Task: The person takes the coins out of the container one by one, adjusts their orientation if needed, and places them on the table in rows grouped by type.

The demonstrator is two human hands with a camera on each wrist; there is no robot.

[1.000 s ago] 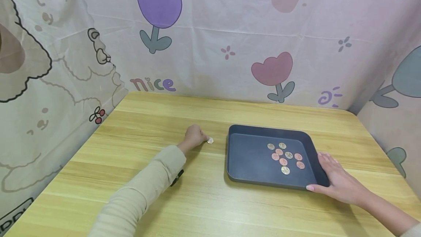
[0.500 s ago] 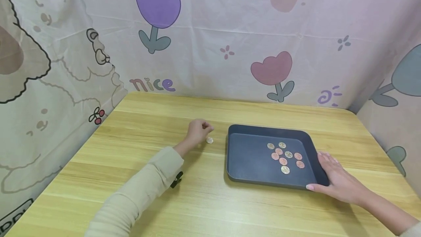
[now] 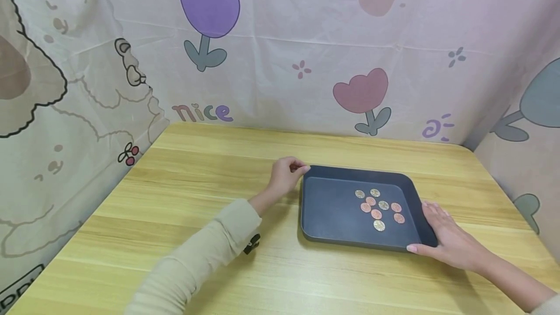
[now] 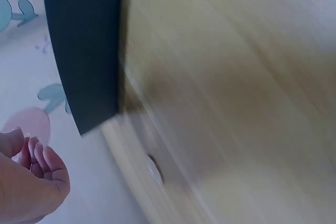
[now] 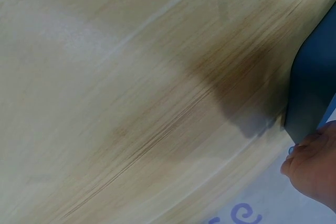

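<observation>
The tray sits on the desk, right of centre, with nine coins in its right half. Another coin lies on the desk left of the tray. The left hand is at the tray's far left corner, the right hand on its near right corner; cloth hangs behind the desk

Bare curled left hand, near straight-walled dark blue-grey tray, round silvery metal coin on pale wood-grain table

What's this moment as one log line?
left hand near tray, grasp unclear; right hand touching tray's near right corner; nine coins in tray; one coin on table
</observation>
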